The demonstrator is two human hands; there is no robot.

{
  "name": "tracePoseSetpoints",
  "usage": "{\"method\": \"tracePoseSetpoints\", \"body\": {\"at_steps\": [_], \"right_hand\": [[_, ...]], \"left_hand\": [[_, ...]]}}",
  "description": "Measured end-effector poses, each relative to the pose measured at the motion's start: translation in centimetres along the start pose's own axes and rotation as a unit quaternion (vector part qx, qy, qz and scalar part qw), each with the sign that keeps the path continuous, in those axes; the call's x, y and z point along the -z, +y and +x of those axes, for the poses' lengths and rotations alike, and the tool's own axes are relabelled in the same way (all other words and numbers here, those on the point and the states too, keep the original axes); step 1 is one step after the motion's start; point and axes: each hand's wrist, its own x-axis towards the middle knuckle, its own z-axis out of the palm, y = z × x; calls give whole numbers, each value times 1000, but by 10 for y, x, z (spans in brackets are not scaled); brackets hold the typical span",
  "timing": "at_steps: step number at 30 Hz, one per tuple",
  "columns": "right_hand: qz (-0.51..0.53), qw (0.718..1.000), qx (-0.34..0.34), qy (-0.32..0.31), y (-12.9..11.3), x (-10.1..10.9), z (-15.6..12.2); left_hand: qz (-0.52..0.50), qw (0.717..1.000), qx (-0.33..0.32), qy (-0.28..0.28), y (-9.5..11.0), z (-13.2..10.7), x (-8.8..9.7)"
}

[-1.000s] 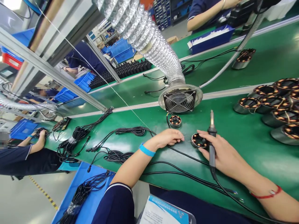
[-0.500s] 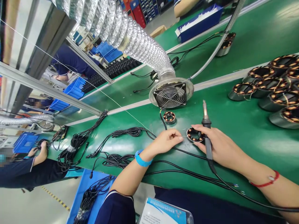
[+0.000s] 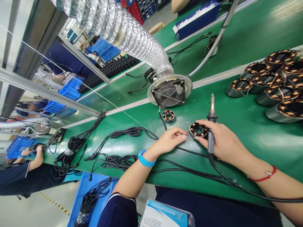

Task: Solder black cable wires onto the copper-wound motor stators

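Note:
My right hand (image 3: 224,142) is closed on a soldering iron (image 3: 211,138), held upright with its metal tip pointing away from me. Its thumb and forefinger also grip a small ring-shaped motor stator (image 3: 198,130) with copper windings. Just left of that stator is my left hand (image 3: 170,138), its fingers curled and its thumb close to the forefinger; anything between them is too fine to make out. A second small stator (image 3: 168,116), with a black cable attached, lies on the green bench beyond my left hand.
A fan (image 3: 168,93) on a silver duct (image 3: 142,41) stands behind the work. Larger stators (image 3: 280,91) crowd the right side. Coiled black cables (image 3: 125,132) lie on the left, and more fill a blue bin (image 3: 81,192) below. A co-worker's hand (image 3: 39,154) handles cables at far left.
The view has shifted slightly. The fine wire seen between my left fingers and the stator no longer shows clearly. My right hand still holds the stator and soldering iron.

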Motion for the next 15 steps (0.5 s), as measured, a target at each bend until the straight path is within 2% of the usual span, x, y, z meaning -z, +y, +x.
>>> {"method": "tracePoseSetpoints", "body": {"at_steps": [3, 5, 8, 12, 13, 15], "right_hand": [[0, 1000, -13, -9, 1, 0, -1], [3, 1000, -19, -15, 1, 0, -1], [8, 1000, -16, -21, -1, -1, 0], [34, 999, 19, -27, -3, -1, 2], [42, 998, 26, -28, -3, 0, 2], [56, 998, 29, -27, -1, 2, 3]], "left_hand": [[100, 994, -40, -10, -1, -4, -2], [110, 991, -69, -5, 0, -4, -2], [67, 995, -72, -22, 6, -2, 0], [-6, 996, -68, -59, 11, -1, 3], [-18, 997, -64, -48, 11, -2, 4], [-37, 998, -55, 8, 10, -7, 8]]}}
